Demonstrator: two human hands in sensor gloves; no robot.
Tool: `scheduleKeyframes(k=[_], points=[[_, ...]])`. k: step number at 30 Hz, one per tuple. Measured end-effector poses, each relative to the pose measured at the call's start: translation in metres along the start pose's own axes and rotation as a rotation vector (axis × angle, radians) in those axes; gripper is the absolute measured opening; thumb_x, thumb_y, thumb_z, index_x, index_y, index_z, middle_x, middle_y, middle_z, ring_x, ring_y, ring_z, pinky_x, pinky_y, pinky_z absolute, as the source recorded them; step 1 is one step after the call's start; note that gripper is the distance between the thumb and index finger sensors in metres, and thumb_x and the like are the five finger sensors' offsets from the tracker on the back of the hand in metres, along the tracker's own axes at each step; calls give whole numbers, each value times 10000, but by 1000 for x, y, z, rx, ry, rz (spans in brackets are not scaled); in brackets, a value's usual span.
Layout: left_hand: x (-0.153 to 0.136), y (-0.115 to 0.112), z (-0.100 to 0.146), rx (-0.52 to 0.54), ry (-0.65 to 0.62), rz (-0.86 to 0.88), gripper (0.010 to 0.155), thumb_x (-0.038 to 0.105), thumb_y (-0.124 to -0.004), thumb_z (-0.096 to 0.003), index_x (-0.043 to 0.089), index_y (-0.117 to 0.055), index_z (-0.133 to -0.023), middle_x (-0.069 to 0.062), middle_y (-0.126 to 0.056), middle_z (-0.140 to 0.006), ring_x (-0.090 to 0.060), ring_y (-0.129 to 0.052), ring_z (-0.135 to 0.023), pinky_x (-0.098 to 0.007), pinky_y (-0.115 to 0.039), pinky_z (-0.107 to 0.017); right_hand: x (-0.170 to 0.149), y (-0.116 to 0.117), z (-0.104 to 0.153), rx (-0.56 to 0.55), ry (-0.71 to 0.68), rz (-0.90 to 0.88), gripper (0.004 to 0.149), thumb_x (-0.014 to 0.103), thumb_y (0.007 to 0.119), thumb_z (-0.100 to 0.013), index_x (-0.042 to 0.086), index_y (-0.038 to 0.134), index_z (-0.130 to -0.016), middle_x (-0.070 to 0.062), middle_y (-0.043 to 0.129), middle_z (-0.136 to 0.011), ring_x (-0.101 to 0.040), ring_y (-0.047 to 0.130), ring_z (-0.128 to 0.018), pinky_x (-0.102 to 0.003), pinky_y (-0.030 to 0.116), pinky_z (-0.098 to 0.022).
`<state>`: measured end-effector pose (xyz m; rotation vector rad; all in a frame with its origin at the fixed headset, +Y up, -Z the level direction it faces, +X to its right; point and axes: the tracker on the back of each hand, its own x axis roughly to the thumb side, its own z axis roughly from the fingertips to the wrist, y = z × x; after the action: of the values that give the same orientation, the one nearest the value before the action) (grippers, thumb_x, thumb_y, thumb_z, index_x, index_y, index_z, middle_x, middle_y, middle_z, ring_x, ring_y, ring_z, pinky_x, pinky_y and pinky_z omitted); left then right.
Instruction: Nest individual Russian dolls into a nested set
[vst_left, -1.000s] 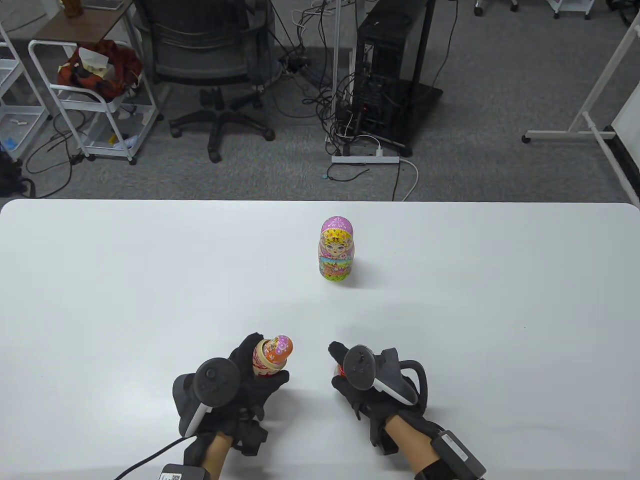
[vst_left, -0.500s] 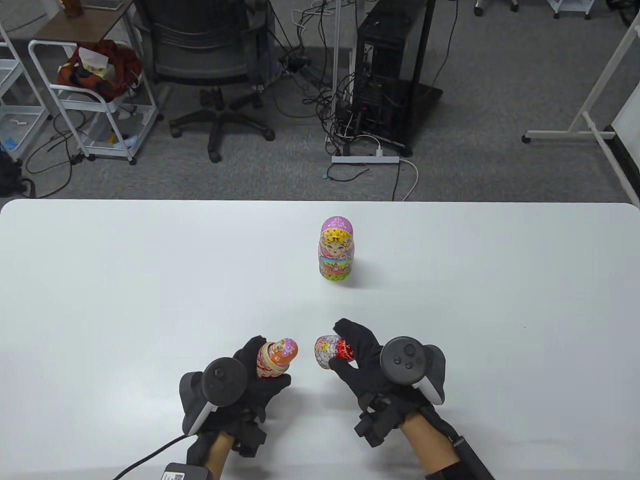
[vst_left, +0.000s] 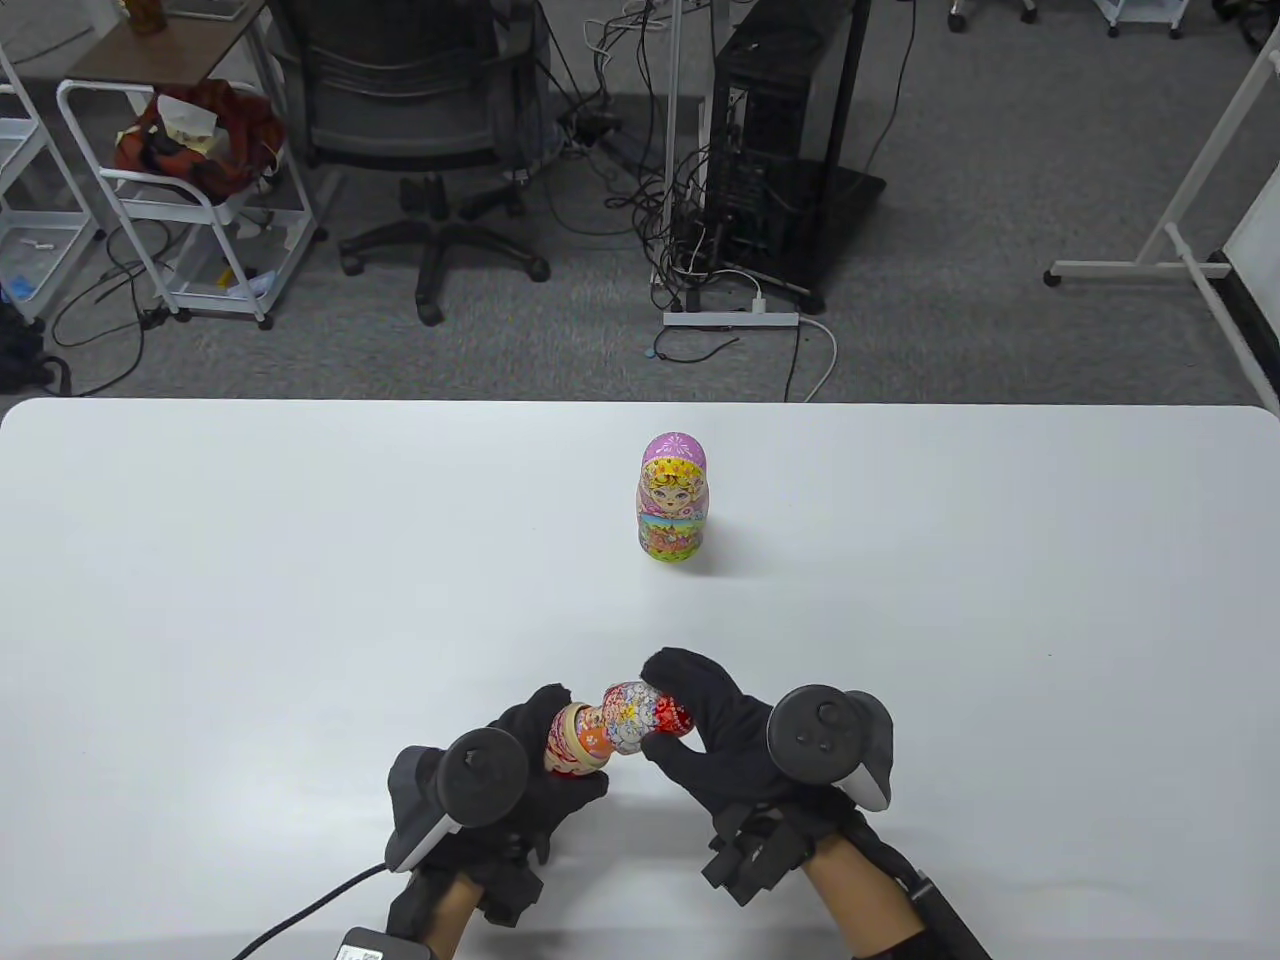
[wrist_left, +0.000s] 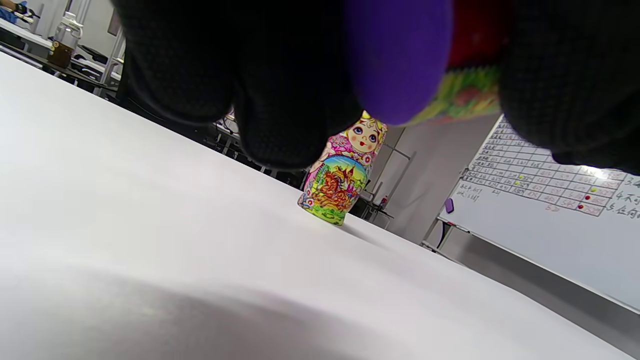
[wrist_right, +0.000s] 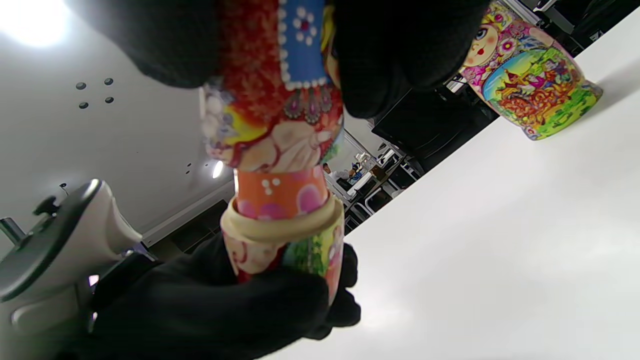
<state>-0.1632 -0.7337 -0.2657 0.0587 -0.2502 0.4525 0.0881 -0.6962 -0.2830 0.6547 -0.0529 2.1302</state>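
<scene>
My left hand (vst_left: 560, 750) grips a doll's bottom half (vst_left: 567, 745) with a smaller orange-headed doll (vst_left: 598, 733) standing in it, tilted to the right. My right hand (vst_left: 668, 718) pinches the red and white top half (vst_left: 637, 716) and holds it over the orange doll's head. In the right wrist view the top half (wrist_right: 275, 90) covers most of the orange doll (wrist_right: 282, 197), with a gap left above the bottom half's rim (wrist_right: 280, 227). A large pink-headed doll (vst_left: 672, 497) stands closed and upright mid-table, beyond both hands; it also shows in the left wrist view (wrist_left: 340, 185).
The white table (vst_left: 300, 600) bears only the large doll besides what my hands hold. Beyond its far edge are an office chair (vst_left: 420, 120), a white cart (vst_left: 190, 190) and a computer tower (vst_left: 790, 150) on the floor. A whiteboard (wrist_left: 550, 220) stands to the right.
My right hand turned over, showed the red top half, and carried it left onto the orange doll. My left hand shifted right and tilted its doll toward it.
</scene>
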Motion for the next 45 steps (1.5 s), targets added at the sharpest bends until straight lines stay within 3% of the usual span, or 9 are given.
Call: scheduleKeyframes(k=[11,26,34,42,45], points=[[8,-1,0,-21,-41,-31,932,708,-860,-319,217,-534,-1042,-41,-829,-930,-150,-982,-721,-448,-829,-585,5,11,0,63,-22,59,665,459,792,-468,338,420,-1006,-92,520,-1079,-299,826,-873,-479,721,-670],[19,4,5,84,-91,-178,933,699,-873,-312,223,-538,-1042,-56,-838,-910,-153,-985,-696,-455,-828,-579,1,13,0,-23,51,22,679,511,796,-445,252,498,-997,-163,675,-980,-256,952,-740,-432,818,-596],[22,8,9,108,-102,-149,935,682,-891,-305,195,-569,-1035,-78,-867,-879,-173,-997,-648,-461,-833,-566,3,13,1,-30,45,12,681,507,807,-432,238,523,-990,-170,703,-957,-257,972,-720,-427,839,-578],[20,10,9,85,-91,-86,929,630,-946,-294,193,-588,-1032,-118,-882,-869,-191,-1005,-612,-469,-839,-558,13,17,2,-25,-4,93,673,491,822,-410,292,533,-984,-121,692,-984,-253,966,-732,-428,837,-588],[21,7,7,55,-102,-74,930,654,-932,-295,188,-596,-1027,-92,-890,-870,-173,-1015,-613,-456,-849,-560,15,21,4,-58,-24,139,661,536,810,-411,367,514,-977,-52,674,-1000,-224,937,-750,-419,808,-610]])
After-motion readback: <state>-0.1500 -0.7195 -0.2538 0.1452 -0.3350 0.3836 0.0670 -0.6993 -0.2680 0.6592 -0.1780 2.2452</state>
